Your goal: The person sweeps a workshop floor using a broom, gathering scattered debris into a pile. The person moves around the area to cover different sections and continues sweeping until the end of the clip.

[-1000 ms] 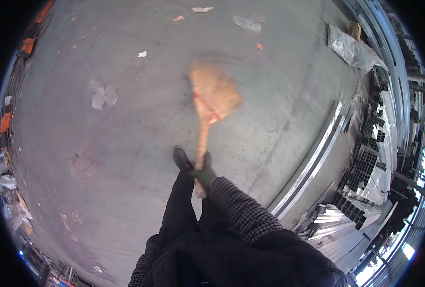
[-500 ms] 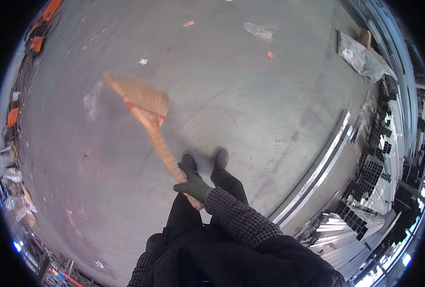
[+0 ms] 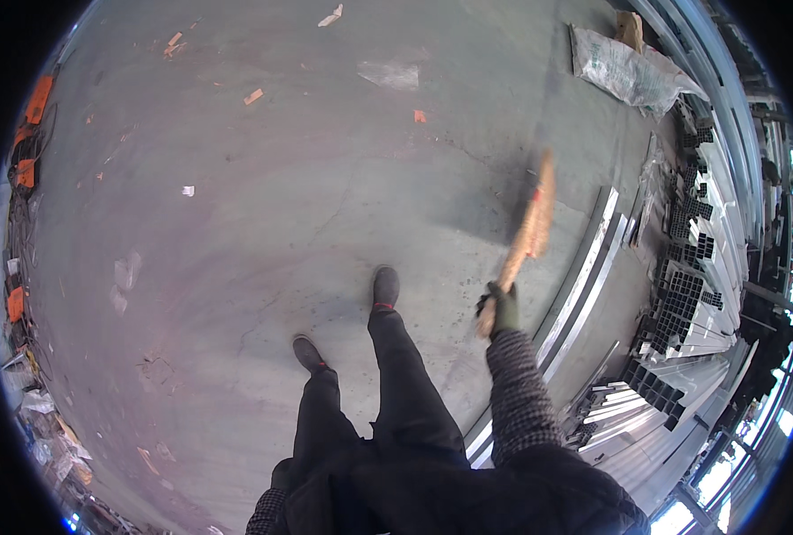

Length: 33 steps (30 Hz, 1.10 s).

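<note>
My right hand (image 3: 503, 308), in a dark green glove, is wrapped round the handle of a straw broom (image 3: 530, 227). The broom points away from me on the right side, seen nearly edge-on, with red binding near its bristles. A shadow falls on the floor left of it; I cannot tell whether the bristles touch the floor. At the lower edge my left hand (image 3: 280, 473) hangs beside my left leg, mostly hidden by my dark clothing, so its fingers do not show.
Two long metal bars (image 3: 584, 267) lie on the floor right of my feet. Beyond them are stacked metal profiles (image 3: 686, 294) and a filled plastic sack (image 3: 633, 71). Litter includes clear plastic film (image 3: 389, 75), an orange scrap (image 3: 420, 116) and a white scrap (image 3: 188, 191). Cables and orange items line the left.
My right hand has swung the broom from the left across to the right, turning it edge-on. My feet have stepped, the right one now ahead, and the view has shifted.
</note>
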Motion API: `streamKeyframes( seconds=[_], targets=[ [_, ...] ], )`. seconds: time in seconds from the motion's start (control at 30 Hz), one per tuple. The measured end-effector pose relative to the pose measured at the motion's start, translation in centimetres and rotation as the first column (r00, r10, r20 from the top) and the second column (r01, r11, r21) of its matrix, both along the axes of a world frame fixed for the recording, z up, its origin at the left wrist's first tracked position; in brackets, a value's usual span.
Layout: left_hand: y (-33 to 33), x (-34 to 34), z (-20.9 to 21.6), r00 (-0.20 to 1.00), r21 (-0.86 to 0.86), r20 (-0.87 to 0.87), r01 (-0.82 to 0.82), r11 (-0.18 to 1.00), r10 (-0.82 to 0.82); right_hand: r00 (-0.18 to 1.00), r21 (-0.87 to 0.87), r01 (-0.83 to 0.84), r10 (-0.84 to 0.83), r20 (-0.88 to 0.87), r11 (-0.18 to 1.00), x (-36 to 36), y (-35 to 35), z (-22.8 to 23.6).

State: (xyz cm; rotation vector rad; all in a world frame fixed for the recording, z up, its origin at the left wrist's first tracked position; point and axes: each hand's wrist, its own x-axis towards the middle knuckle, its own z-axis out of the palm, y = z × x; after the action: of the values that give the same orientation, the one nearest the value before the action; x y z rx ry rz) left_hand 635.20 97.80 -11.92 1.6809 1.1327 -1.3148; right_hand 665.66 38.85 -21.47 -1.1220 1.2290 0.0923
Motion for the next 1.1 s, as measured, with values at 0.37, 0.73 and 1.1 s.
streamKeyframes(
  seconds=[0.37,0.73,1.1],
  targets=[
    [-5.5,-1.9,2.7,0.976,0.04,-0.018,-0.215,0.976,0.216,0.978,0.343,-0.026,0.095,-0.186,0.939,8.2,-5.9,-10.9],
    [-0.5,-5.4,1.0,0.988,-0.03,-0.003,-0.151,0.988,0.151,0.186,0.184,-0.955,0.954,-0.234,0.231,-1.1,33.0,-6.6],
    [4.0,-6.5,2.9,0.914,-0.082,0.186,-0.352,0.932,0.362,0.083,0.191,-0.981,0.97,0.23,0.038,-3.1,48.2,4.2]
  ],
)
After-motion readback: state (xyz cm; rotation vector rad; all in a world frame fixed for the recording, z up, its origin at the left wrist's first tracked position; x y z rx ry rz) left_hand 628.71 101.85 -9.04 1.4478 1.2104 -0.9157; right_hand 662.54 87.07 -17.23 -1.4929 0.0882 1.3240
